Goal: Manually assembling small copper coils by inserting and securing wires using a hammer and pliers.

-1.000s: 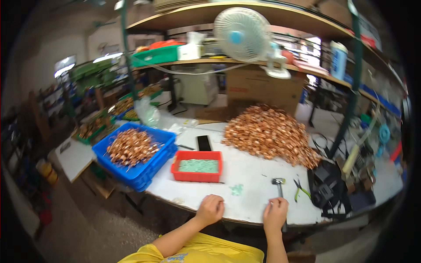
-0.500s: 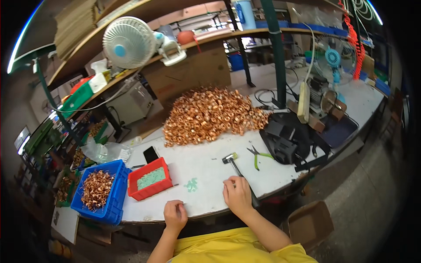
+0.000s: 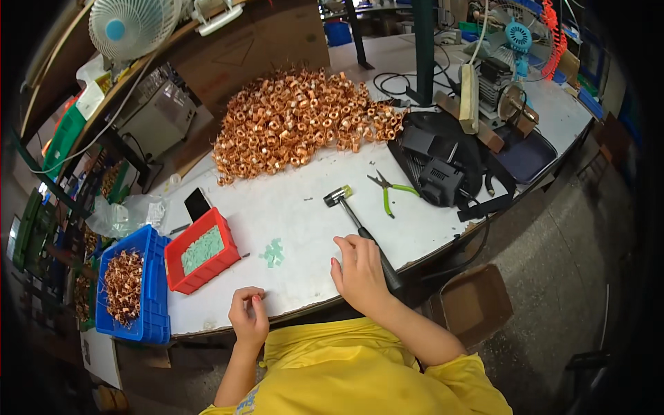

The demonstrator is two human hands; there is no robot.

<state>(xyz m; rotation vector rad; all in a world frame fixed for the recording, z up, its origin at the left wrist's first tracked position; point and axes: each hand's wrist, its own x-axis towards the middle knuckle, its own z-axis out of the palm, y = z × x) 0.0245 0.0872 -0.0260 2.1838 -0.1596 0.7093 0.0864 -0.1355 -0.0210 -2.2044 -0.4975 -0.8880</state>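
My left hand (image 3: pixel 249 317) rests at the table's near edge, fingers curled in and thumb close to them; whatever they may hold is hidden. My right hand (image 3: pixel 361 274) is over the table beside the hammer's dark handle, loosely bent, with a gap between thumb and forefinger and nothing seen in it. The hammer (image 3: pixel 354 217) lies with its yellow-tipped head pointing away. Between and beyond my hands is a small cluster of pale green pieces (image 3: pixel 272 253). A red bin (image 3: pixel 220 260) of similar green pieces stands left of them. Green-handled pliers (image 3: pixel 389 194) lie open behind the hammer.
A large heap of copper coils (image 3: pixel 297 128) covers the table's back. A blue crate (image 3: pixel 158 304) of copper coils stands at left, near a phone (image 3: pixel 198 205). At right are a black bag (image 3: pixel 415 149) and a motor (image 3: pixel 494 86). A cardboard box (image 3: pixel 477 304) sits below the edge.
The view has tilted down and shifted, so the tabletop sits higher in the picture. My right hand's thumb and forefinger have spread apart. My left hand stays curled near the edge.
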